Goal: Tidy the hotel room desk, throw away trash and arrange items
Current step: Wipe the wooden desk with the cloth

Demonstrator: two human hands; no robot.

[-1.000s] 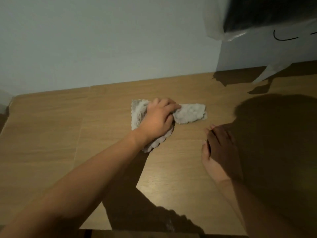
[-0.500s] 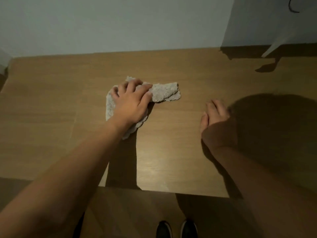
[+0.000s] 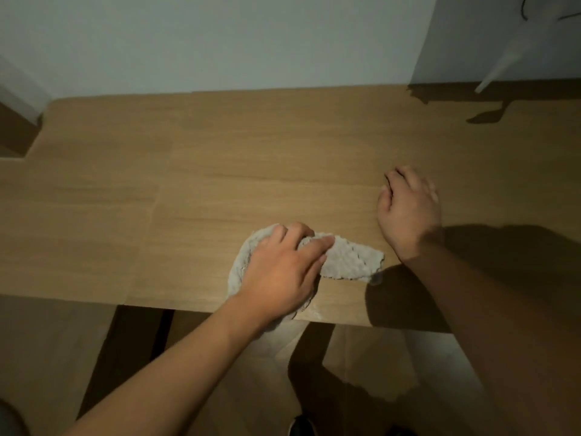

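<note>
A grey fluffy cloth lies on the wooden desk near its front edge. My left hand lies on top of the cloth with fingers spread and presses it onto the wood; part of the cloth is hidden under the palm. My right hand rests palm down on the bare desk to the right of the cloth, fingers loosely bent, holding nothing.
A pale wall runs along the desk's back edge. At the far right a white slanted object and its shadow stand near the back corner. Below the desk's front edge are the floor and a dark shoe.
My left hand has dragged the cloth from the desk's middle toward the front edge. The view has tilted down, showing the floor. My right hand stays flat on the desk.
</note>
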